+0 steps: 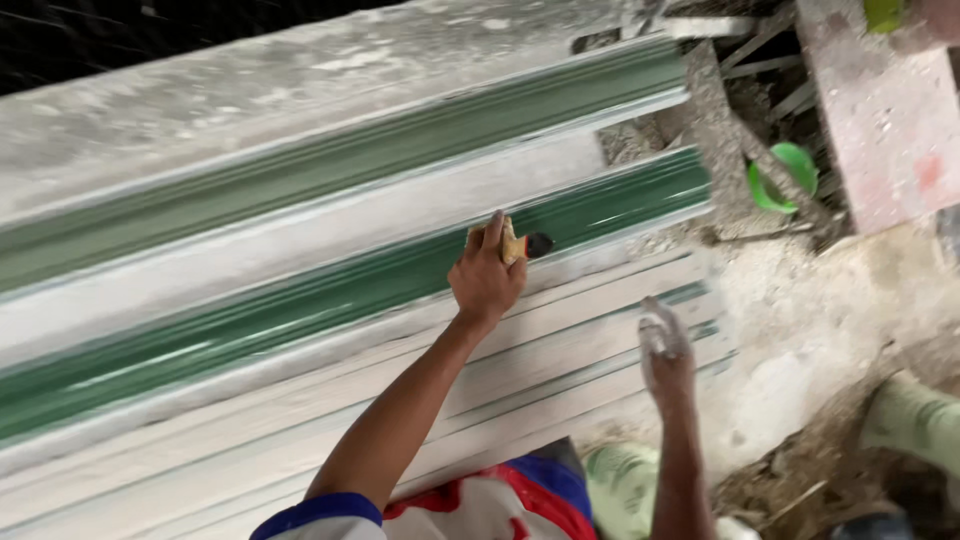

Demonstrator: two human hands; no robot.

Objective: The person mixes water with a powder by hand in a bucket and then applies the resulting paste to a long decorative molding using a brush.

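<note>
My left hand (487,278) is shut on a small paintbrush (524,245) with a pale handle and dark bristles. The bristles touch a long, glossy green channel-shaped mould (300,310) that runs slantwise across the view. A second green mould (330,165) lies parallel above it, with pale plaster strips between and around them. My right hand (665,350) hovers over the right ends of stacked white strips (560,370). Its fingers are apart, coated in white dust, and it holds nothing.
A green plastic bowl (785,175) sits among rubble and sticks at the upper right, beside a pinkish slab (885,110). The ground on the right is dusty white. Pale green boots (915,420) show at the lower right and bottom middle.
</note>
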